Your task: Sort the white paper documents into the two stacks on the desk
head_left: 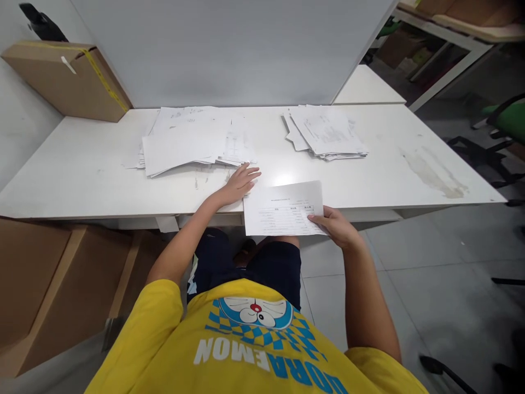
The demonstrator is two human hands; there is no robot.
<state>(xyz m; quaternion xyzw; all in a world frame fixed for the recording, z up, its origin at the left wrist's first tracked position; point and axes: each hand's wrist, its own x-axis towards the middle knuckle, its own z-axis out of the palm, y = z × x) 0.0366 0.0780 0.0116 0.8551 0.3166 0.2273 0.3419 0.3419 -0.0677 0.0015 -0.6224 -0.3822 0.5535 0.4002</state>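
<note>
My right hand [338,225] pinches the right edge of a printed sheet of paper [283,210], thumb on top. The sheet reaches out past the table's front edge, over my lap, with lines of text and a table on it. Close to the sheet's upper left corner, my left hand [240,185] rests low over the tabletop with its fingers spread and nothing in them. Just beyond that hand lies a loose, uneven pile of papers [186,145]. A second, smaller stack of papers [326,131] sits farther right.
The white table [381,164] has a brownish stain at its right side. A grey panel [233,49] stands along the back. A cardboard box [69,79] leans at the back left; open cardboard boxes [74,284] stand on the floor below. A green chair [511,120] is at right.
</note>
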